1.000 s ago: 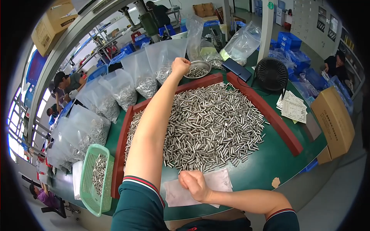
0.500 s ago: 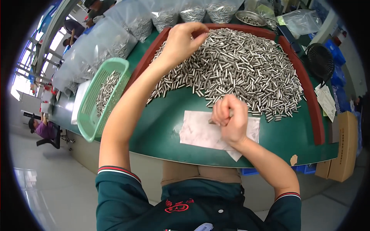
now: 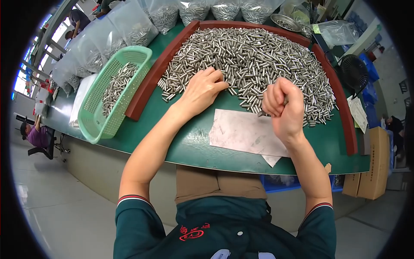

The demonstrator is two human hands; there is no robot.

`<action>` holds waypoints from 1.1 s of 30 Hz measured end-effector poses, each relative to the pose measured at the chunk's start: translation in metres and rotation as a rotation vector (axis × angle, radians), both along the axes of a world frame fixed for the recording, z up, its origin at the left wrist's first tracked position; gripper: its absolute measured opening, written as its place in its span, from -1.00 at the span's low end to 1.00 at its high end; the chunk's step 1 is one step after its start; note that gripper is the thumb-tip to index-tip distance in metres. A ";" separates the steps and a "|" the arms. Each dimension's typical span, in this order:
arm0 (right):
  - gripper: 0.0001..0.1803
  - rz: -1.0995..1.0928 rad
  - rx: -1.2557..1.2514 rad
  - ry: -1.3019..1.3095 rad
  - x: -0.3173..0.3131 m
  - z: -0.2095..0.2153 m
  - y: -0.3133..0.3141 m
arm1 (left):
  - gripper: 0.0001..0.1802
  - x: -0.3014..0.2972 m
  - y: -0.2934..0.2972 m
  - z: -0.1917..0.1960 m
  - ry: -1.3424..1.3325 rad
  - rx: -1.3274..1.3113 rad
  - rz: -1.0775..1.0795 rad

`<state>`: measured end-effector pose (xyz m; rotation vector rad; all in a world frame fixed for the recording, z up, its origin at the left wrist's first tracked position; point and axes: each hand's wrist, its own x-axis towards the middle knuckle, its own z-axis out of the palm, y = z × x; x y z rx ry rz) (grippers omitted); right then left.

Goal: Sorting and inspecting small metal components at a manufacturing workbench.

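A wide heap of short shiny metal pins (image 3: 254, 60) covers the far part of the green table (image 3: 185, 144). My left hand (image 3: 202, 91) rests at the heap's near left edge, fingers bent and drawn together against the pins; what lies under the fingertips is hidden. To the right, my right hand (image 3: 284, 110) is raised in a fist in front of the heap. From the fist's left side pokes the end of a small grey metal piece (image 3: 261, 114), its remainder hidden in the fingers. A stained whitish cloth (image 3: 243, 134) lies flat below and left of this fist.
Dark red bars (image 3: 148, 88) border the heap. A green basket (image 3: 92, 112) with pins stands left, before clear bags (image 3: 142, 32) of pins. At right are a black fan (image 3: 357, 71), paper sheets (image 3: 358, 113) and a cardboard box (image 3: 377, 164). A metal dish (image 3: 286, 22) sits far back.
My left hand has come down from above the heap's far left to its near edge. My fist has moved up and right, off the cloth. The whole view has shifted slightly.
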<state>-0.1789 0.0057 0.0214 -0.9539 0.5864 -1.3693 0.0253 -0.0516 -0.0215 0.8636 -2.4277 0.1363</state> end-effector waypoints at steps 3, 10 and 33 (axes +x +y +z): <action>-0.63 -0.030 -0.062 -0.003 -0.004 0.010 -0.003 | -0.91 0.004 -0.001 0.002 -0.060 0.002 -0.011; -0.62 0.017 -0.060 0.080 0.009 -0.002 -0.008 | -0.92 -0.006 0.009 -0.003 0.033 0.081 -0.038; -0.65 -0.030 -0.397 0.339 0.014 -0.031 0.035 | -0.82 -0.018 0.012 0.011 0.013 0.140 -0.051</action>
